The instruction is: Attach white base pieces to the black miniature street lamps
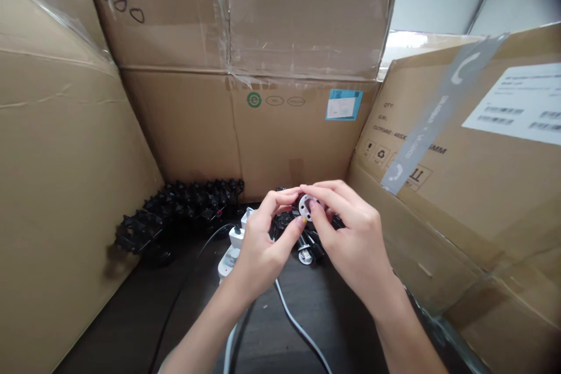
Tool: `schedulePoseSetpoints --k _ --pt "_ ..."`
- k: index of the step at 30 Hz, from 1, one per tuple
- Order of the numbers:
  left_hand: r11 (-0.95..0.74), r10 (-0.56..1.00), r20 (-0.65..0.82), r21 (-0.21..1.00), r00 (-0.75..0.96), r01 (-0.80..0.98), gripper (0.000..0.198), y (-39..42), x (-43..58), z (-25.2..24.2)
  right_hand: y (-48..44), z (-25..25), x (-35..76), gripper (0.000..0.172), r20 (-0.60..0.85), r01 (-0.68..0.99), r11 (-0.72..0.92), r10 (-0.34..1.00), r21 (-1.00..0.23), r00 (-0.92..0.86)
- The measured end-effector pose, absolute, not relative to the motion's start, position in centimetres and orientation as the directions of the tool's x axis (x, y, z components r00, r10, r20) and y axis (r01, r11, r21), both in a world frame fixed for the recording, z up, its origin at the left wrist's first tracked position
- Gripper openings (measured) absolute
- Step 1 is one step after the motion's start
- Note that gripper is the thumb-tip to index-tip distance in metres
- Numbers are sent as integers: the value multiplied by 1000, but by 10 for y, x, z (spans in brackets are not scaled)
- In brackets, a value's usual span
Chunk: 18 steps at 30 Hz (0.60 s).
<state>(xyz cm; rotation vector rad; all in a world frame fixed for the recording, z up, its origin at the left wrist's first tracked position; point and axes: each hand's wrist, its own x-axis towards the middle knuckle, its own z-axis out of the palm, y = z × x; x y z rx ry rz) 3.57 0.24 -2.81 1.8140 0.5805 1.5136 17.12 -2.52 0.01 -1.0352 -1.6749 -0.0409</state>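
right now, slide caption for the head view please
Left hand and right hand hold a round white part above a dark table among cardboard boxes.

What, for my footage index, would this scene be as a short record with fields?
Left hand: holds white disc at its edge
Right hand: holds white disc too, thumb on its face
Beyond hands: black parts on dark table
Left side: power strip, spiky black items
Behind: box with blue label

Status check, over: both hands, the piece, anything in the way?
Left hand and right hand both on round white part. Right thumb across its face. Black parts bunched behind the hands; white power strip beside left hand.
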Motion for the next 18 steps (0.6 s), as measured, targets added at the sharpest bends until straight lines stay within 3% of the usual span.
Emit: schedulePoseSetpoints --k 9,18 --pt "-625 746 634 772 203 -114 20 5 32 -26 -24 -2 170 22 705 377 629 702 -680 101" --pt "-586 765 608 794 212 -165 16 2 32 -22 -24 1 170 23 721 340 656 684 -674 109"
